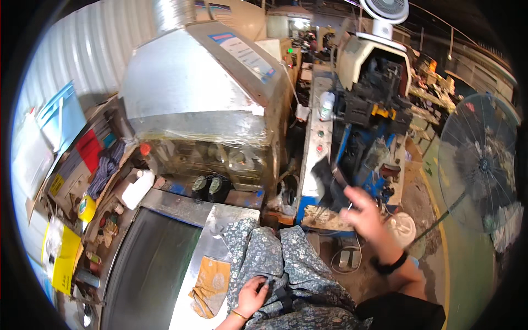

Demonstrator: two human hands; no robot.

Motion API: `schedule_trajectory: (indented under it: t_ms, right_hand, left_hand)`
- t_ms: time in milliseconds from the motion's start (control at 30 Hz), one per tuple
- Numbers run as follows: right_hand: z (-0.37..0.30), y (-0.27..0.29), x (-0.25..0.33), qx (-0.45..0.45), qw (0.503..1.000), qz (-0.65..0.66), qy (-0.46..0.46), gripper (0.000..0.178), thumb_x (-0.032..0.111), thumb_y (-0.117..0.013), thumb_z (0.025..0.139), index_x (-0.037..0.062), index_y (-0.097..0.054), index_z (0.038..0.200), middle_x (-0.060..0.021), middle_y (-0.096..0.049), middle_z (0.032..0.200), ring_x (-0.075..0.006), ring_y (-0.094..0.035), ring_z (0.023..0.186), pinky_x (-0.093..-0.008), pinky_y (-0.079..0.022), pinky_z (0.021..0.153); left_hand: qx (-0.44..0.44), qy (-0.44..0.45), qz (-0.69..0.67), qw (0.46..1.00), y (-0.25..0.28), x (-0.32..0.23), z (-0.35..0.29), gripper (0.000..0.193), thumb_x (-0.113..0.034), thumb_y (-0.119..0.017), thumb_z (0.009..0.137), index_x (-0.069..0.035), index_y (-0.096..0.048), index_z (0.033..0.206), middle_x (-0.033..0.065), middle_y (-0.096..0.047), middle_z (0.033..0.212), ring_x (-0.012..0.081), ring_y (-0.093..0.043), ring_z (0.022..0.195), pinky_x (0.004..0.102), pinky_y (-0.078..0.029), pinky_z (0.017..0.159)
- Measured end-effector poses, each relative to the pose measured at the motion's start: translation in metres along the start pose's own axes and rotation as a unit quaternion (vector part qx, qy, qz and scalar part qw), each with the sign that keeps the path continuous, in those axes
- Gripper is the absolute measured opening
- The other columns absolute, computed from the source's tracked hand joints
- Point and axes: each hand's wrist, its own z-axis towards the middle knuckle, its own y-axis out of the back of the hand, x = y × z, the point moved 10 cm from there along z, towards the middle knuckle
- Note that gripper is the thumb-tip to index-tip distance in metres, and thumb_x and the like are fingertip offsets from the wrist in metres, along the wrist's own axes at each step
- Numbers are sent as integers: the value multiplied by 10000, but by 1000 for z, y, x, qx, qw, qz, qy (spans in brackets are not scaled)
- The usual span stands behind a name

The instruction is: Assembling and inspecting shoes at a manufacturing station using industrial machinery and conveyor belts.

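My left hand rests on my lap against the dark floral cloth, its fingers curled in. A small dark bit shows at the fingertips, too little to name. My right hand is raised in front of the machine, smeared by motion. Just beyond its fingertips is a black, flat-looking piece with a brownish edge, also blurred; I cannot tell whether the fingers grip it. Left of my lap, a tan cloth lies on a pale metal plate.
A dark conveyor belt runs at the left, below a large metal hood. Two black shoes stand at its far end. A white jug and cluttered shelf are farther left. A big standing fan is at the right.
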Motion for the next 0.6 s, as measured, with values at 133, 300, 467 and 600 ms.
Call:
schedule_trajectory:
  t_ms: [133,300,467,600]
  right_hand:
    - [72,128,-51,-132,975,-165,64,547,104,-767,716,59,-627,1242,-130,-614,1084,-281,-555,1104,-384,-413,990]
    - [124,216,-121,-226,919,-304,-108,579,243,-741,678,231,-663,1251,-173,-619,1146,-312,-646,918,-381,-504,834]
    - [144,233,-156,-208,926,-265,-173,592,270,-729,668,224,-662,1255,-165,-626,1177,-325,-660,906,-376,-505,858]
    - [157,215,-154,-118,927,-302,-190,599,304,-719,660,228,-664,1252,-185,-659,1139,-333,-646,1027,-378,-501,891]
  left_hand:
    - [-37,-25,29,999,-2,2,7,159,-124,-670,804,-50,-694,942,151,-672,1042,334,-643,964,390,-506,867]
    - [-69,-29,54,996,-3,-2,17,78,-92,-660,792,-54,-693,851,125,-676,976,316,-645,887,382,-505,796]
    - [-77,-11,43,996,-4,-6,22,53,-62,-649,791,-40,-683,825,133,-667,917,307,-646,870,363,-503,796]
    - [-79,-3,55,995,-3,-6,20,51,-88,-654,792,-63,-693,814,116,-677,925,311,-646,867,383,-506,786]
